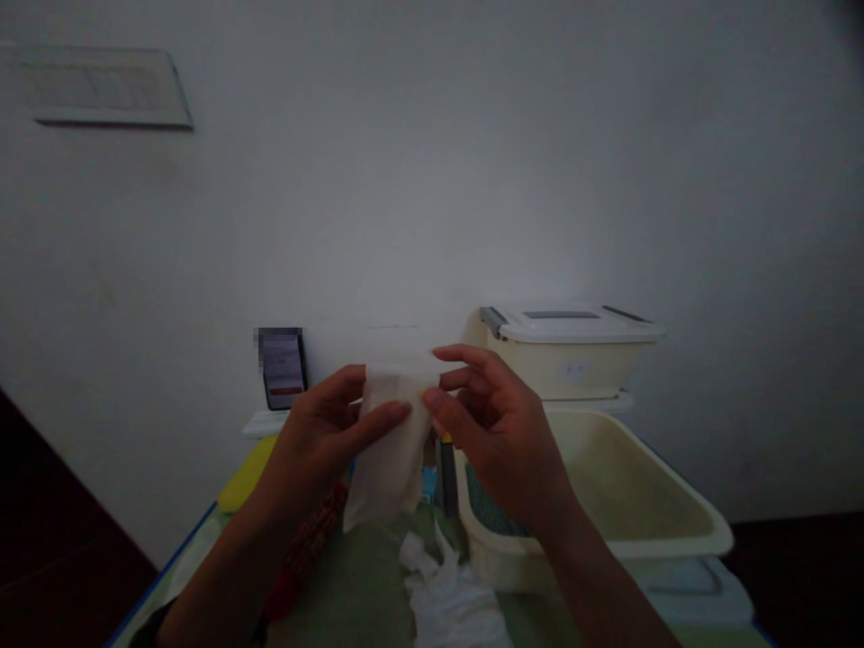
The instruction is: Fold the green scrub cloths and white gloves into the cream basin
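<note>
A small off-white piece of thin, soft material, possibly a pouch or folded cloth, hangs upright in front of me. My left hand grips its left side, with the thumb lying across the front and the fingers behind. At the upper right corner, my right hand pinches the edge between thumb and fingers, its index finger raised. Below, on the green table cover, lie crumpled white pieces that look like the same kind of material.
On the right stand a cream basin and, behind it, a lidded storage box. A phone leans near the wall at left. A yellow object and a red patterned item lie by my left arm.
</note>
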